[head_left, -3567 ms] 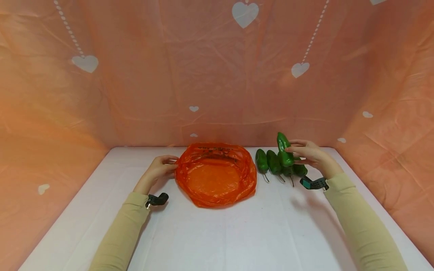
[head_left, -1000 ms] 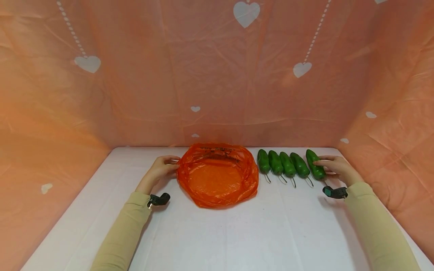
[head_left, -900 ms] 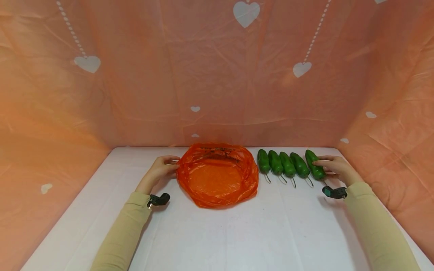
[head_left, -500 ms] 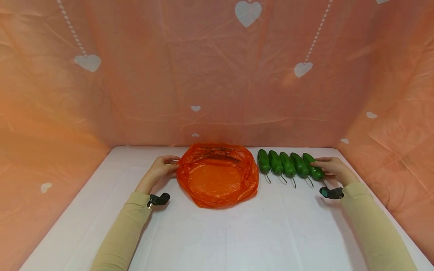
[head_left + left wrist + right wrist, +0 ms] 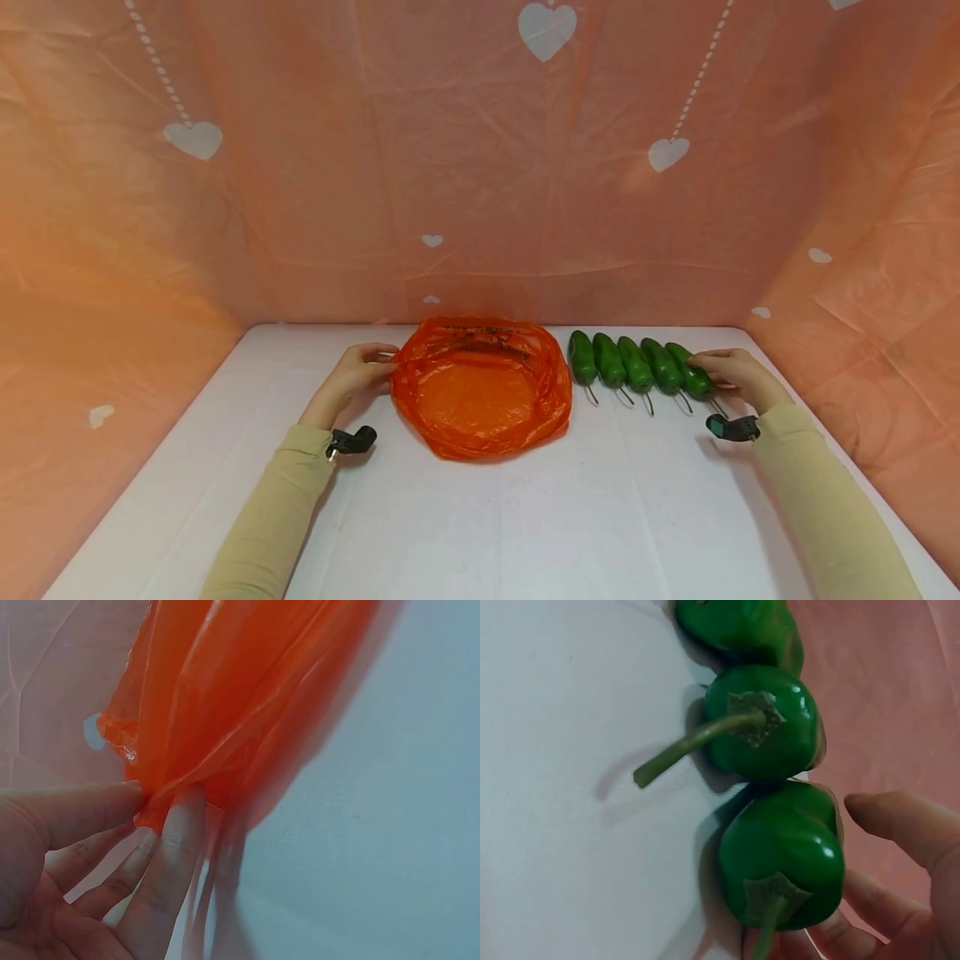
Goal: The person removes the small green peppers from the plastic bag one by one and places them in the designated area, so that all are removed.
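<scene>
At the centre of the head view, an orange-red plastic bag (image 5: 480, 437) lies with its mouth spread wide. My left hand (image 5: 356, 371) pinches its left rim between thumb and finger, and the left wrist view shows the film (image 5: 225, 712) between them. Several green peppers with thin stems stand side by side in a row right of the bag. My right hand (image 5: 738, 377) is at the rightmost pepper (image 5: 693, 379). In the right wrist view one fingertip (image 5: 862, 810) stands slightly off that pepper (image 5: 780, 840), while other fingers are partly hidden behind it.
A white-covered table (image 5: 487, 525) carries everything. Orange cloth with pale hearts (image 5: 547, 32) hangs at the back and both sides. The leftmost pepper (image 5: 582, 358) lies close to the bag's right edge.
My right hand brought a pepper from above the row to its right end, then slid it left against its neighbour. Its fingers have since loosened. My left hand has stayed at the bag.
</scene>
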`<action>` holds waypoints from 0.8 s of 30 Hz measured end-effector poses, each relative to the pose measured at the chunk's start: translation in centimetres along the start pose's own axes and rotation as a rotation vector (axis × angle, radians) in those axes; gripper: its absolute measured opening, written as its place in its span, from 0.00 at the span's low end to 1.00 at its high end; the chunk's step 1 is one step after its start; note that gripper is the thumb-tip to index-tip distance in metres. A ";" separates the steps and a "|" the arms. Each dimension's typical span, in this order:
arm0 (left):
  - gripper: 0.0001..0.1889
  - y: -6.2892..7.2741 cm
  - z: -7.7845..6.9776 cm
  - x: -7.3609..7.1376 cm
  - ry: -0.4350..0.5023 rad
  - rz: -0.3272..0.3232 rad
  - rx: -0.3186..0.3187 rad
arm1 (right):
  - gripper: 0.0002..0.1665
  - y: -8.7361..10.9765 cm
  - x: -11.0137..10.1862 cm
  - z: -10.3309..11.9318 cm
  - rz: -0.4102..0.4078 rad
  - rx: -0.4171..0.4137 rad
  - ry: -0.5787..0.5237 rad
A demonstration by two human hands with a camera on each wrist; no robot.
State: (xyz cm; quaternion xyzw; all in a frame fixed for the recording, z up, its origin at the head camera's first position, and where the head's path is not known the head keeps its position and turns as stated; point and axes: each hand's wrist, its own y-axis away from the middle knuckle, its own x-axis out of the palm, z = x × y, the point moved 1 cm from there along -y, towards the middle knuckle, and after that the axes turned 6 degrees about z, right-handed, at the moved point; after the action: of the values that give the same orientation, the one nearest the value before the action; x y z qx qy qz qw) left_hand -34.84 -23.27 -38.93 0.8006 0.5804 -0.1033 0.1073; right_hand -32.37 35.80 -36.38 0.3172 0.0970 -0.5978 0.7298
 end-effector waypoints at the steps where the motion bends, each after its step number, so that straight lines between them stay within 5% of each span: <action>1: 0.22 -0.1 0.2 0.0 -0.004 -0.003 0.002 | 0.41 0.1 0.0 0.0 0.007 -0.002 0.000; 24: 0.22 0.1 0.4 -0.1 0.045 0.020 -0.001 | 0.40 0.5 -0.6 -0.9 0.041 -0.023 -0.129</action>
State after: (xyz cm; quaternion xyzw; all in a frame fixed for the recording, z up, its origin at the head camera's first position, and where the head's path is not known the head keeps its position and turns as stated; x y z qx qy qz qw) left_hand -34.83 -23.53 -39.26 0.8084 0.5747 -0.0840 0.0954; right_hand -31.79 36.83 -36.61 0.2714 0.0503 -0.6008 0.7503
